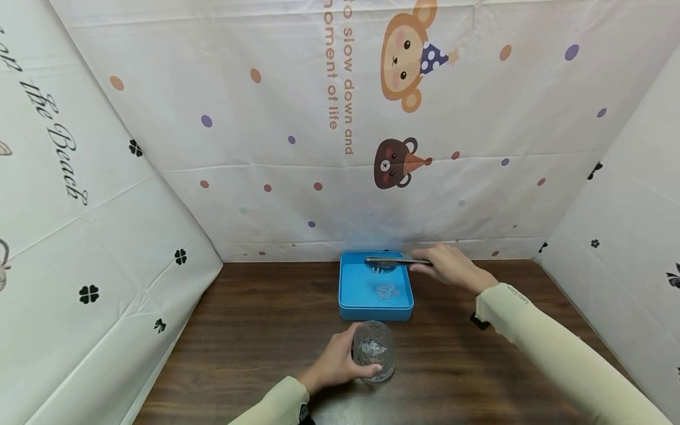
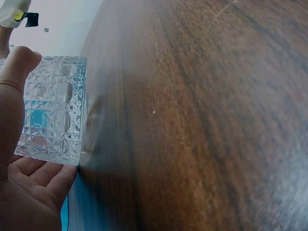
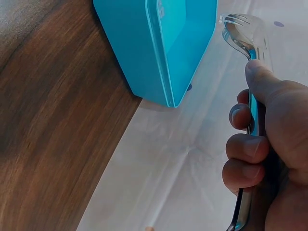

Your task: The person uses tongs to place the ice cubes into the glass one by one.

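Note:
A patterned clear glass (image 1: 374,348) stands on the table in front of the blue box (image 1: 376,313); my left hand (image 1: 337,360) holds it from the left, thumb and fingers round its side, as the left wrist view also shows the glass (image 2: 53,110). My right hand (image 1: 448,265) grips metal tongs (image 1: 404,261) above the back of the box. In the right wrist view the tongs (image 3: 250,115) lie under the thumb with fingers curled round them, and something clear is at their tips. Small clear pieces (image 1: 387,291) lie inside the box.
The brown wooden table (image 1: 255,336) reaches a white printed cloth (image 1: 265,147) behind the box. More white cloth stands at the left (image 1: 106,236) and right (image 1: 627,206).

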{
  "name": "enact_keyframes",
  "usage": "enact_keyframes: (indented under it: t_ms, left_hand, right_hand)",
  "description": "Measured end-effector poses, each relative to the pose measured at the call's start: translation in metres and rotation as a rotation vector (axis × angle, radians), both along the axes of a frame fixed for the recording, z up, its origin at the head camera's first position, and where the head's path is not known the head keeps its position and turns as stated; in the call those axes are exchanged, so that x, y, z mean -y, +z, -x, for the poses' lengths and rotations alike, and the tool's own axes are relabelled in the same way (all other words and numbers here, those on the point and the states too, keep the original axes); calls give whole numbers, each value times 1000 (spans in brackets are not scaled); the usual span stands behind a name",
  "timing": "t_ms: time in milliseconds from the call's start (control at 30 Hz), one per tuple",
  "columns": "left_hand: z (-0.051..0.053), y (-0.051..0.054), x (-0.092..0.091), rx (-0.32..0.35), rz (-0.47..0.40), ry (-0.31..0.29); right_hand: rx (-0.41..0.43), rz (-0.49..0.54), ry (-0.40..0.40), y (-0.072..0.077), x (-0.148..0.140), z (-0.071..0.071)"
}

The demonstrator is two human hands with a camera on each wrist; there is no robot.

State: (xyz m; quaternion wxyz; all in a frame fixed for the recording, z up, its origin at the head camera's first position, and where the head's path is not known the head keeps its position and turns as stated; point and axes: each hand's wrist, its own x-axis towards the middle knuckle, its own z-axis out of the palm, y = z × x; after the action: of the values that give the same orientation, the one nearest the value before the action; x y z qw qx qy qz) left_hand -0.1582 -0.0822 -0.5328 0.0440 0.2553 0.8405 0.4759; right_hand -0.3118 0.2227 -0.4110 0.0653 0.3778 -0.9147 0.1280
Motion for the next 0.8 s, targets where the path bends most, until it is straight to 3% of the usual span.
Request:
enact_keyframes:
  t_ms: [400,800]
  left_hand:
    - [-1,1,0,17,-7,-6]
    - [0,1,0,1,0,-2]
  right_hand:
    - [-11,21,0,8,-10,-20]
    - [2,38,41,22,-15,-60]
